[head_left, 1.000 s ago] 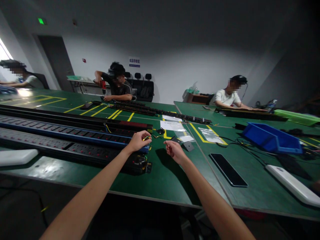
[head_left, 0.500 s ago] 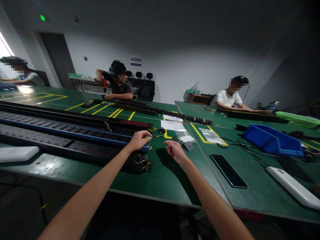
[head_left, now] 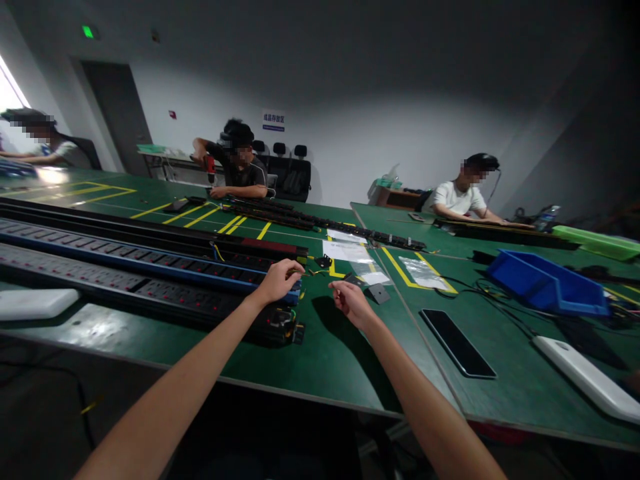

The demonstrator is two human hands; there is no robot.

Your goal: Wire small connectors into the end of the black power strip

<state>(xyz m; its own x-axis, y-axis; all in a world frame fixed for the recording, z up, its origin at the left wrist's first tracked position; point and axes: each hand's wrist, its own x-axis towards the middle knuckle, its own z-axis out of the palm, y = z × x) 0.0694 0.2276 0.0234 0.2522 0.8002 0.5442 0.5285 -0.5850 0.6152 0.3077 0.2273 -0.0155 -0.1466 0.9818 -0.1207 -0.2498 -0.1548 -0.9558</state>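
My left hand (head_left: 280, 281) is over the right end of a long blue-edged socket strip (head_left: 200, 267), fingers curled and pressed together. Thin yellow wires (head_left: 315, 272) show just beyond its fingertips; whether it grips them I cannot tell. A black socket strip (head_left: 165, 297) lies nearer me, with loose wires and a small black piece at its end. My right hand (head_left: 351, 302) is held above the green table in a pinch, and anything between its fingers is too small to make out. Close behind it sits a grey plate (head_left: 378, 293), with a small black bracket (head_left: 324, 261) farther back.
To the right lie a phone (head_left: 457, 343), a white power bank (head_left: 583, 377), black cables and a blue bin (head_left: 547, 283). Papers (head_left: 343, 250) and a clear bag (head_left: 420, 272) rest ahead. Co-workers sit across the table, one holding a red drill (head_left: 211, 170).
Both hands stay in nearly the same place and pose. The view shifts very slightly, and slightly more yellow wire shows by my left fingertips.
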